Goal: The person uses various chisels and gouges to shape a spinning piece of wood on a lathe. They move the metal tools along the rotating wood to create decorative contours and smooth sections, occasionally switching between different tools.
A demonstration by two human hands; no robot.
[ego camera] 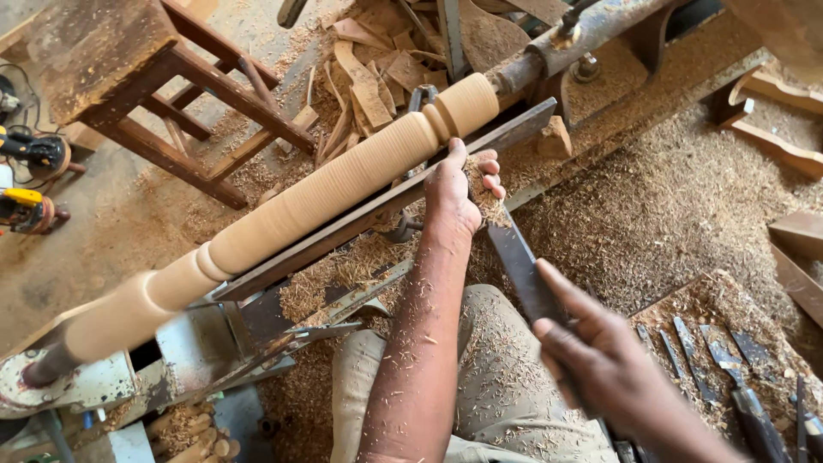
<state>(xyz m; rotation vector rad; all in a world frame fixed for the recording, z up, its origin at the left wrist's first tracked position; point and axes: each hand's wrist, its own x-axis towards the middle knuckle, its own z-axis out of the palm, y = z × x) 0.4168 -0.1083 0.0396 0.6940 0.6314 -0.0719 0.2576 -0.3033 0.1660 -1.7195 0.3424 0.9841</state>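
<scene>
Pressing a long flat chisel (519, 261) onto the tool rest (386, 201), the left hand (459, 193) is closing over the blade near its tip to steady it against the pale turned spindle (326, 189) mounted in the lathe (129, 360). The right hand (600, 360) is gripping the chisel's rear end for leverage, while spare chisels (720, 369) are lying in shavings alongside.

Bare forearms, no sleeves in view; left hand (459, 193) and right hand (600, 356) dusted with sawdust; khaki trousers.
</scene>
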